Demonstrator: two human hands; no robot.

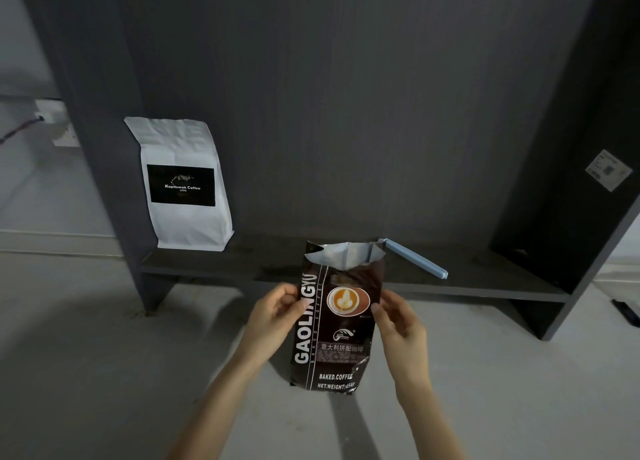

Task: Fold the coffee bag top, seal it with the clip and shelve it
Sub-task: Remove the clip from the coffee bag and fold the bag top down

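Bag [337,316] upright, held in air before shelf [346,279]; left hand [277,309] and right hand [398,317] pinching its sides; top open, unfolded: tilt risks spill; clip [414,258] on shelf, behind bag.

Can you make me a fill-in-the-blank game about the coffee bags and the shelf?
1. The dark coffee bag is held by ____ hands.
2. Its top is ____, not folded.
3. The clip on the shelf is ____ in colour.
4. The bag standing on the shelf is ____.

Missing words: two; open; blue; white
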